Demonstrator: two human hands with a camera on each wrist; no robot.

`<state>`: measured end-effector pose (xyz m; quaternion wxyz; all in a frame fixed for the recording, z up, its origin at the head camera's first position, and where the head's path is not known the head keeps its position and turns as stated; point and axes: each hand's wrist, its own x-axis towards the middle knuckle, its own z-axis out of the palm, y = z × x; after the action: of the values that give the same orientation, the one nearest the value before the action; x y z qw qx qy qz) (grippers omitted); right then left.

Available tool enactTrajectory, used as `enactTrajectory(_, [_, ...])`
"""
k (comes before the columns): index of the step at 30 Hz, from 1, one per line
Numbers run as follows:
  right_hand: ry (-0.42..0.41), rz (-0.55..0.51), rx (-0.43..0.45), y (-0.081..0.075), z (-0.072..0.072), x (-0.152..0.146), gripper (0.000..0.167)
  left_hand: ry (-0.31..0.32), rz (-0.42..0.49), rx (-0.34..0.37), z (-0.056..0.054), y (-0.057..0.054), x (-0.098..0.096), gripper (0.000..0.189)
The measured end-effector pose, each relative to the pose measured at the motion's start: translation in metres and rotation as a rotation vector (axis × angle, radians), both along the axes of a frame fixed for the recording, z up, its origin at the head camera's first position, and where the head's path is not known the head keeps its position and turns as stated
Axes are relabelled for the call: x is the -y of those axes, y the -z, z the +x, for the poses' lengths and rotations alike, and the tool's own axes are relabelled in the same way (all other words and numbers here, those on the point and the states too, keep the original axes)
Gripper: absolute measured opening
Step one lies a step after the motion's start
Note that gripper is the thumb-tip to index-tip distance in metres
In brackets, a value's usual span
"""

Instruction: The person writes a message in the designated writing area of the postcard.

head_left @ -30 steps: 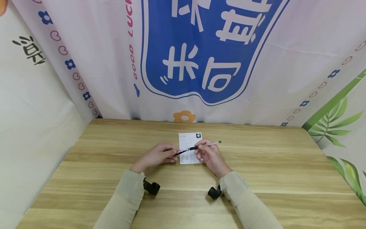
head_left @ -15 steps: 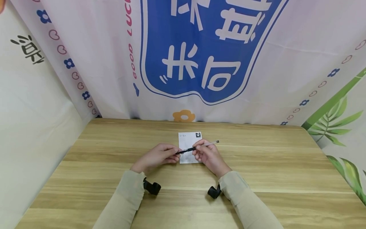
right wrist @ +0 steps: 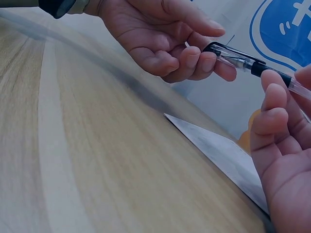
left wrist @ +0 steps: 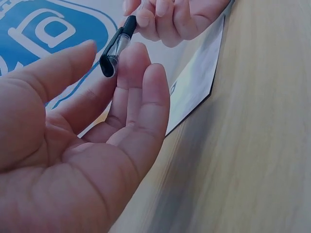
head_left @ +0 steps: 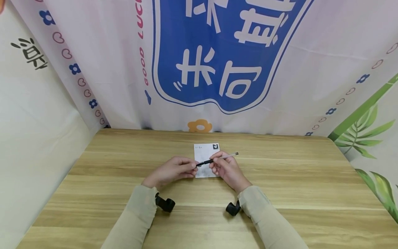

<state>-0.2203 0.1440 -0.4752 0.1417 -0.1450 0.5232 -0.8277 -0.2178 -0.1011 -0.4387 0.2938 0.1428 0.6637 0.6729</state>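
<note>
My right hand pinches a capped pen between thumb and fingers, just behind its black grip. Slender, with a clear barrel, the pen slants across the front of me, capped end pointing left. In the left wrist view its clear cap shows a black clip and black end. My left hand has its loosely bent fingers around the cap's end, and the left wrist view shows a small gap between thumb and cap. Beneath both hands lies a white paper with a small dark picture in its upper right corner.
The wooden table spreads to both sides, its back edge meeting a printed white curtain with a blue emblem. A black camera sits at the left wrist, another black camera at the right one.
The pen's rear end has shifted slightly left, and the pen has turned a little. My left thumb has come forward to the cap's end. The paper stays put.
</note>
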Motion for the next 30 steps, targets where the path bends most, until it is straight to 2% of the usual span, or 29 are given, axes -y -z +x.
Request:
enactTrajectory(10, [0.016,-0.016,-0.016,0.0004,0.0029,0.0011,0.014,-0.043,0.002,0.01,0.0034,0.0009,-0.0031,0.034])
enactTrajectory(20, [-0.019,-0.09,-0.059,-0.0027,0.0006,-0.0021,0.021,-0.102,0.009,-0.001,0.0041,-0.007,-0.0074,0.033])
enactTrajectory(30, [-0.036,-0.114,-0.054,-0.0015,0.0013,-0.0043,0.029,-0.122,0.006,0.021,0.0055,-0.0075,-0.009,0.033])
